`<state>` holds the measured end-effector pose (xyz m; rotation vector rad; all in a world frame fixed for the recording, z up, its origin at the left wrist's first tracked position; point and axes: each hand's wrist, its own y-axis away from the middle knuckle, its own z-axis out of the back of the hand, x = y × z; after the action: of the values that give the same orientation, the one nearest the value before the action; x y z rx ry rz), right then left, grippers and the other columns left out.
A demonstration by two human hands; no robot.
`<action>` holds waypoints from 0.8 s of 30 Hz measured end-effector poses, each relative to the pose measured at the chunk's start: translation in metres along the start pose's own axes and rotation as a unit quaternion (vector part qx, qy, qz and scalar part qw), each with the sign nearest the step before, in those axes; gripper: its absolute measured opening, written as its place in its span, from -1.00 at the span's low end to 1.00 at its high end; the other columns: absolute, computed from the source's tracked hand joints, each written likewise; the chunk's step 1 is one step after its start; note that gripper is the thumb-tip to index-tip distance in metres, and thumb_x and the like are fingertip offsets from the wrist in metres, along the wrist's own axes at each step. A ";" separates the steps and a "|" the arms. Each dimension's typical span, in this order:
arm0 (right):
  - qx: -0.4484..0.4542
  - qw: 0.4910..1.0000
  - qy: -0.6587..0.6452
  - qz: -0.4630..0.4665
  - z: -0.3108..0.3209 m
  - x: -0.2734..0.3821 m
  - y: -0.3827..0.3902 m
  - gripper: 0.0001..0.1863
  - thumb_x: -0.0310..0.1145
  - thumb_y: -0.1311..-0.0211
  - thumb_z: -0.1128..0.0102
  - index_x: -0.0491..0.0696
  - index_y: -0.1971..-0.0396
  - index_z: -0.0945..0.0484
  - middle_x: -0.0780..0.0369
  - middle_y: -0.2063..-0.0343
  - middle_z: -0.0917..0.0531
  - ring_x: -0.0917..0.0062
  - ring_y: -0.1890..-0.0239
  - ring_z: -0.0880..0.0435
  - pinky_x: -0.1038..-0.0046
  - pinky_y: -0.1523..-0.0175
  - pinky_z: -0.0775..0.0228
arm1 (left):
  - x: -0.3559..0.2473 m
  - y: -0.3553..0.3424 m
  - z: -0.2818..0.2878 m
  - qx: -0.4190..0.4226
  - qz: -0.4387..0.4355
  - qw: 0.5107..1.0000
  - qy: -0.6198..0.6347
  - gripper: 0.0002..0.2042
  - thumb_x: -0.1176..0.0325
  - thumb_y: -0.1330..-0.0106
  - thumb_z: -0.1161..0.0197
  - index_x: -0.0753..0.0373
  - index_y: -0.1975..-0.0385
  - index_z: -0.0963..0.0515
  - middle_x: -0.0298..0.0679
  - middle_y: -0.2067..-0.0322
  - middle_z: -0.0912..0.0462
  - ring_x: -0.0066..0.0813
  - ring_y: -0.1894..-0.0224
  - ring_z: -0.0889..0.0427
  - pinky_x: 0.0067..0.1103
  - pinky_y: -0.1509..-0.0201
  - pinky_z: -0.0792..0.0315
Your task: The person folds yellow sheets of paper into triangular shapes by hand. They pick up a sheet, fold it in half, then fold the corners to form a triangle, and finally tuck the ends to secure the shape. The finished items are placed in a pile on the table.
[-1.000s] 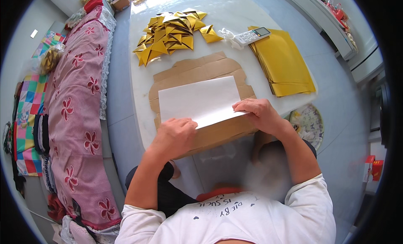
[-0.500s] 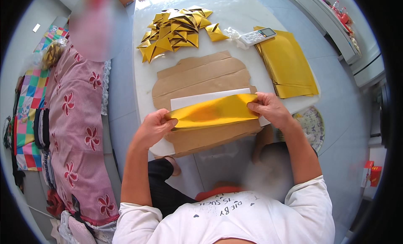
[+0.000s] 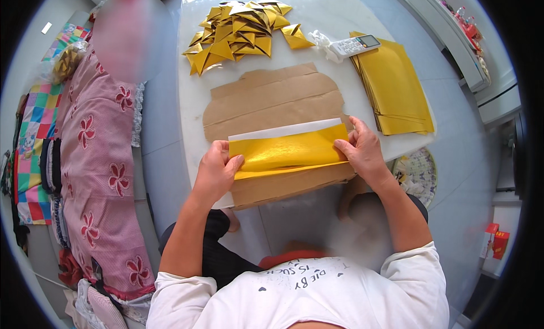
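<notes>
A sheet of gold foil paper (image 3: 286,150) is stretched between my two hands, folded along its near edge. My left hand (image 3: 218,167) pinches its left end, thumb on top. At the right end my right hand (image 3: 364,150) grips it with the thumb on the gold face and the fingers behind. Under the far edge a white strip (image 3: 283,128) shows, perhaps paper or board. Both lie over a flattened piece of brown cardboard (image 3: 272,97) at the near edge of the white table (image 3: 195,116).
Folded gold paper pieces (image 3: 241,31) are heaped at the far left of the table, one lying apart (image 3: 296,37). A stack of gold sheets (image 3: 394,85) lies right, under a white remote control (image 3: 356,46) beside crumpled white tissue (image 3: 326,45). A pink flowered cloth (image 3: 102,142) covers a seat at left.
The gold sheet has come down flatter over the white strip, and its near edge now shows a fold. My left hand has turned more upright at its end.
</notes>
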<state>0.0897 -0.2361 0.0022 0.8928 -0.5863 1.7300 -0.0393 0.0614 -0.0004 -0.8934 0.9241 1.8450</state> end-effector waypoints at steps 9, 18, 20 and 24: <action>0.036 0.999 0.015 -0.032 0.001 0.012 0.005 -0.35 -0.48 -0.15 -0.31 -0.42 -0.20 -0.28 0.04 0.52 -0.64 0.31 0.45 -0.69 0.39 0.26 -0.53 | 0.002 0.011 0.009 0.054 0.022 0.997 -0.058 -0.60 0.52 -0.38 -0.20 0.48 -0.15 -0.28 -0.26 0.50 -0.61 -0.62 0.46 -0.60 -0.65 0.47 -0.47; 0.005 1.000 0.016 0.005 -0.005 0.003 0.004 -0.35 -0.49 -0.19 -0.27 -0.41 -0.22 -0.23 0.02 0.51 -0.65 0.18 0.43 -0.70 0.31 0.25 -0.53 | 0.001 0.021 0.003 -0.006 -0.012 0.993 -0.119 -0.43 0.53 -0.33 -0.22 0.49 -0.30 -0.17 -0.19 0.53 -0.60 -0.52 0.48 -0.61 -0.58 0.36 -0.50; 0.009 1.000 0.010 -0.012 -0.004 0.007 0.004 -0.33 -0.49 -0.18 -0.29 -0.41 -0.23 -0.21 0.02 0.52 -0.65 0.17 0.44 -0.69 0.30 0.24 -0.53 | -0.007 0.024 0.001 -0.022 -0.021 0.989 -0.147 -0.40 0.52 -0.31 -0.23 0.49 -0.32 -0.15 -0.15 0.55 -0.58 -0.44 0.50 -0.60 -0.53 0.34 -0.49; -0.017 0.999 0.032 -0.003 -0.008 0.008 0.003 -0.46 -0.47 -0.18 -0.32 -0.37 -0.08 -0.32 0.03 0.54 -0.64 0.14 0.45 -0.68 0.28 0.26 -0.52 | -0.011 0.027 -0.002 -0.040 -0.027 0.982 -0.181 -0.36 0.50 -0.29 -0.25 0.49 -0.33 -0.13 -0.09 0.56 -0.56 -0.32 0.52 -0.57 -0.47 0.31 -0.48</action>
<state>0.0833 -0.2266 0.0038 0.8123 -0.5683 1.7313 -0.0596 0.0457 0.0144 -0.5953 0.5977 1.9246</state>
